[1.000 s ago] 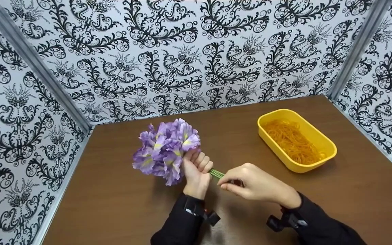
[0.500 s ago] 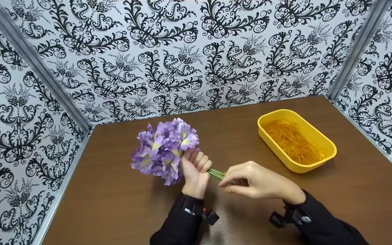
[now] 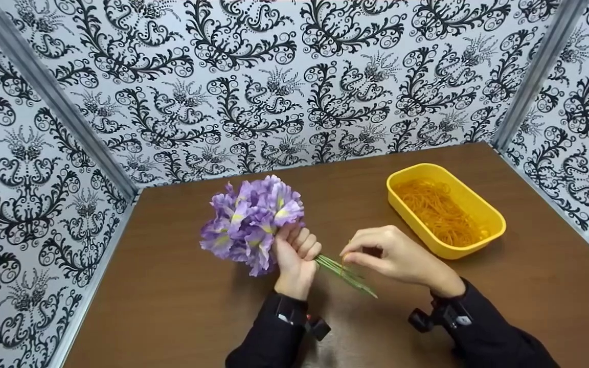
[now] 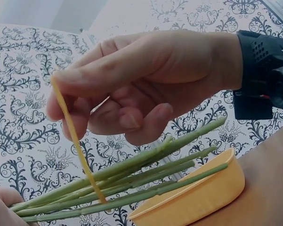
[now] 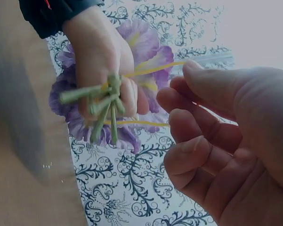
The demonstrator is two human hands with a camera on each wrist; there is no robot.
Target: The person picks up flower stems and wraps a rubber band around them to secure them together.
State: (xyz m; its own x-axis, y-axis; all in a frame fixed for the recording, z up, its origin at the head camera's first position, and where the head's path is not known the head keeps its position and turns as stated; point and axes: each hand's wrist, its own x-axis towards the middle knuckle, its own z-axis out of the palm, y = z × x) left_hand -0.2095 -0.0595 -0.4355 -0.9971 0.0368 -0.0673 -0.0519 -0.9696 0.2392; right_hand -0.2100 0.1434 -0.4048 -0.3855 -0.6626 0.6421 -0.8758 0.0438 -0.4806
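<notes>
A bunch of purple irises with yellow-marked petals is gripped by the left hand, whose fingers curl round the stems just below the blooms. The green stems stick out of that hand toward the lower right, their ends fanned apart. Thumb and fingers of the right hand pinch one end of a yellow rubber band. This band runs stretched from the fingertips down around the stems. In the right wrist view, two strands of it reach from the stems toward the right hand. No gap shows between the left fingers and the stems.
Behind and to the right of the right hand, a yellow tub stands on the brown table. Many loose rubber bands lie inside it. Patterned black-and-white panels enclose the table's back and sides.
The right hand has moved up and slightly right, off the stem ends, which are now uncovered. It draws the rubber band out from the stems. The left hand has hardly moved.
</notes>
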